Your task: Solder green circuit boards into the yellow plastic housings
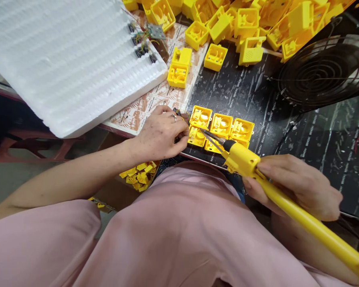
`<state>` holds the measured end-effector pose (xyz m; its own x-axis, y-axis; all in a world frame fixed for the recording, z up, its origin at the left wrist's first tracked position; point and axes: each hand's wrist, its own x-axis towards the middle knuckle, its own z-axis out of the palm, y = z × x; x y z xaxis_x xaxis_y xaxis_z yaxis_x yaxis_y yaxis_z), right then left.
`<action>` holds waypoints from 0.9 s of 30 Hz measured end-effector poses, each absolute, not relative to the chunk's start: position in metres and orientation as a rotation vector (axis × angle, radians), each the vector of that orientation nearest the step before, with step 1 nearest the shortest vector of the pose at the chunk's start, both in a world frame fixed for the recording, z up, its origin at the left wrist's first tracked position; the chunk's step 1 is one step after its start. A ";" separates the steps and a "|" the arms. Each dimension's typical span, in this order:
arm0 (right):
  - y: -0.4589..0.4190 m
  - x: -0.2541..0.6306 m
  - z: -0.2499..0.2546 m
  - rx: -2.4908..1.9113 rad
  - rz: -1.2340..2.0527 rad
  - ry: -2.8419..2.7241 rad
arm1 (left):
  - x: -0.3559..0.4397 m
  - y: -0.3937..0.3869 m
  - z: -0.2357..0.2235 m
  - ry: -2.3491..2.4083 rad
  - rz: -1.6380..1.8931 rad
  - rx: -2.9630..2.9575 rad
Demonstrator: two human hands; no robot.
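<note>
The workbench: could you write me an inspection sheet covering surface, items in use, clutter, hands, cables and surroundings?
Surface: black printed sheet, specked white, beside a brown-patterned sheet.
Job's things: open yellow cases in two rows; yellow tool, like a soldering iron, tip over one case.
Clutter: piled yellow cases at the far side; foam slab bearing small wired parts.
Hands: left hand at dark wired parts beside the rows, grip unclear; right hand grips the yellow tool.
Cables: thin wires on the slab; dark cord near the fan.
Surroundings: fan at right; loose yellow pieces lower down.
</note>
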<state>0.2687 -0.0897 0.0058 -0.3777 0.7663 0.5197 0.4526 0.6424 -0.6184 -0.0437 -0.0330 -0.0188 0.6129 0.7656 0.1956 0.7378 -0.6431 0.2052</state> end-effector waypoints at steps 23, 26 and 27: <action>-0.083 0.250 -0.003 -0.882 0.321 -2.024 | -0.020 -0.017 0.011 1.512 -0.183 2.463; -0.081 0.247 -0.003 -0.883 0.317 -2.044 | -0.014 -0.012 0.019 1.530 -0.340 2.441; -0.080 0.246 -0.003 -0.862 0.311 -2.055 | -0.012 -0.011 0.021 1.539 -0.375 2.434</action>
